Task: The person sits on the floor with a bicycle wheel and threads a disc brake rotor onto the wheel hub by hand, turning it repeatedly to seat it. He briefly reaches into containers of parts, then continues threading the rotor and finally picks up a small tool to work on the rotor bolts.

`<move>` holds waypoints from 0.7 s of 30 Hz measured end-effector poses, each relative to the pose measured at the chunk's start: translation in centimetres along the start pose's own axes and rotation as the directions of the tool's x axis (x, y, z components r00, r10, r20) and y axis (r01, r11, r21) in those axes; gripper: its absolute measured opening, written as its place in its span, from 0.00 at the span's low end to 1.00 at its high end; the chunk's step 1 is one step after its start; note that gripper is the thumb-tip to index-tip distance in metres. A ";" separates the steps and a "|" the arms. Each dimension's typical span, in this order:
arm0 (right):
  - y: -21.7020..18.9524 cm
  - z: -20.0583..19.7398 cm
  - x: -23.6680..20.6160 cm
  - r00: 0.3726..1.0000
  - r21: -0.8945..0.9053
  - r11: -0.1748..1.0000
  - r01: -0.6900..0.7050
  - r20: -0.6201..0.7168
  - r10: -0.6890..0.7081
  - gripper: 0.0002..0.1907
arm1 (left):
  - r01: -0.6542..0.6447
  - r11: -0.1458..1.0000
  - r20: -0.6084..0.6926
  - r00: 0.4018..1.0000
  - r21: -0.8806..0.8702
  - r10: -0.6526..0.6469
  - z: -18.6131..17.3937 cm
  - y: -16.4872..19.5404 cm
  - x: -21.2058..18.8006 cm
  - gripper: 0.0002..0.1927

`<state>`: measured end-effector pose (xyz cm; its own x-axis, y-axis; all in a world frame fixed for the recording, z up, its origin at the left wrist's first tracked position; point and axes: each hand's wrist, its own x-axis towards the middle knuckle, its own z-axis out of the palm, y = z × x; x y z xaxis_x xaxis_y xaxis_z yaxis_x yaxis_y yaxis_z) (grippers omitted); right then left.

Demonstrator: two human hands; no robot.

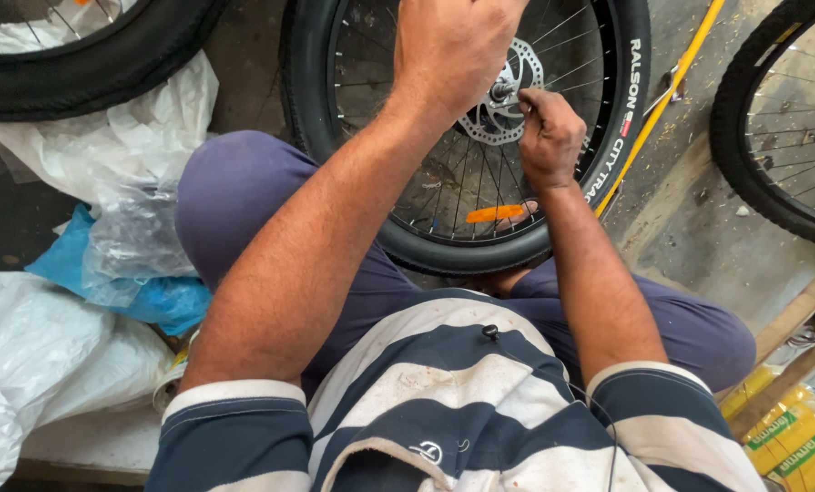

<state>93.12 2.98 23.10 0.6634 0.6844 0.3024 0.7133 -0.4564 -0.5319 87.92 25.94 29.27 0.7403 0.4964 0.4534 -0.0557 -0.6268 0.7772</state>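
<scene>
Three bicycle wheels show, each with a black tyre. The middle wheel (467,137) stands upright on its tread between the person's knees, its flat face turned toward the person, so its axle points straight at the camera side and away. A second wheel (89,55) lies at the upper left and a third wheel (776,118) stands at the right edge, well apart from the hands. White plastic sheets (107,146) and one blue bag (143,292) are heaped on the floor to the left. One yellow bar (662,100) runs diagonally just beside the middle wheel's right side. On that wheel sits one silver brake disc (503,114) around the hub, and one orange reflector (494,214) is clipped in the lower spokes.

The left hand (453,46) reaches over the hub from above with its back toward the camera; its fingers are hidden, so I cannot tell how far it is closed or what it grips. The right hand (549,137) is curled tight, fingertips pinched on something small at the disc's right edge, too small to make out
</scene>
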 end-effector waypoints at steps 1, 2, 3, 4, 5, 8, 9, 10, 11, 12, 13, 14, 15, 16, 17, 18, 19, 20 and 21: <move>-0.2 0.1 -0.2 1.000 -0.023 1.000 -0.001 0.006 0.001 0.08 | -0.043 0.999 -0.013 0.999 0.032 0.044 0.0 0.0 -0.1 0.05; -0.3 0.3 -0.2 1.000 -0.047 0.999 0.001 0.008 0.000 0.09 | -0.089 0.994 -0.026 0.995 0.065 0.091 0.1 0.0 -0.1 0.03; -0.3 0.5 -0.2 1.000 -0.066 0.998 0.002 0.011 -0.001 0.09 | 0.113 0.993 0.046 0.993 -0.017 -0.112 0.2 0.0 -0.2 0.07; -0.2 0.6 -0.2 1.000 -0.084 0.996 0.003 0.015 -0.002 0.09 | 0.317 0.945 0.133 0.943 -0.083 -0.304 0.3 0.0 -0.3 0.12; -0.1 0.8 -0.2 1.000 -0.102 0.995 0.004 0.022 -0.002 0.09 | 0.512 0.849 0.232 0.848 -0.130 -0.476 0.4 0.0 -0.5 0.17; 0.2 1.1 -0.3 1.000 -0.117 0.993 -0.011 0.022 0.013 0.09 | -0.034 0.992 0.050 0.998 0.124 0.028 1.1 -1.1 -0.8 0.03; 0.3 1.2 -0.4 1.000 -0.118 0.993 -0.015 0.023 0.018 0.08 | -0.042 0.990 0.051 0.998 0.135 0.035 1.5 -1.4 -1.1 0.03; 0.2 1.2 -0.4 0.999 -0.119 0.993 -0.020 0.025 0.023 0.07 | -0.050 0.988 0.052 0.998 0.145 0.042 2.0 -1.9 -1.4 0.03; 0.2 1.3 -0.4 0.999 -0.119 0.993 -0.023 0.026 0.026 0.07 | -0.057 0.986 0.052 0.997 0.158 0.050 2.6 -2.4 -1.7 0.03; 0.1 1.3 -0.4 0.999 -0.133 0.991 -0.019 0.031 0.023 0.07 | -0.005 0.997 0.053 0.999 0.073 0.002 3.1 -2.9 -2.0 0.04; 0.0 1.3 -0.3 0.999 -0.147 0.989 -0.016 0.038 0.021 0.07 | 0.048 0.999 0.059 0.997 -0.012 -0.048 3.8 -3.2 -2.3 0.05; -0.1 1.3 -0.1 0.999 -0.161 0.987 -0.013 0.044 0.020 0.08 | 0.103 0.990 0.070 0.993 -0.097 -0.096 4.3 -3.6 -2.6 0.06; -0.2 1.3 0.1 0.999 -0.175 0.984 0.018 0.044 -0.010 0.07 | 0.129 0.981 0.073 0.990 -0.144 -0.120 4.7 -3.9 -2.9 0.06; -0.3 1.3 0.3 0.998 -0.189 0.981 0.049 0.044 -0.041 0.07 | 0.154 0.970 0.077 0.987 -0.190 -0.142 5.0 -4.1 -3.0 0.06; -0.3 1.3 0.5 0.996 -0.202 0.976 0.080 0.045 -0.072 0.06 | 0.180 0.955 0.082 0.983 -0.235 -0.165 5.1 -4.1 -3.0 0.07; -0.3 1.2 0.7 0.995 -0.211 0.975 0.069 0.088 -0.051 0.04 | 0.187 0.954 0.089 0.981 -0.233 -0.171 5.1 -4.1 -3.0 0.07; -0.2 1.2 1.0 0.991 -0.221 0.974 0.058 0.130 -0.030 0.02 | 0.194 0.953 0.096 0.980 -0.231 -0.176 5.1 -4.1 -2.9 0.07; 0.0 1.2 1.2 0.985 -0.233 0.971 0.047 0.171 -0.007 0.02 | 0.201 0.952 0.103 0.978 -0.230 -0.181 5.1 -4.0 -2.9 0.08; 0.1 1.3 1.3 0.987 -0.227 0.973 0.029 0.158 0.008 0.02 | 0.260 0.933 0.149 0.962 -0.251 -0.228 4.9 -3.8 -2.8 0.09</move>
<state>93.76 4.53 22.40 0.6248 0.7621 0.1698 0.7648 -0.5536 -0.3296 89.34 24.00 22.98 0.8250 0.5308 0.1939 -0.0275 -0.3051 0.9519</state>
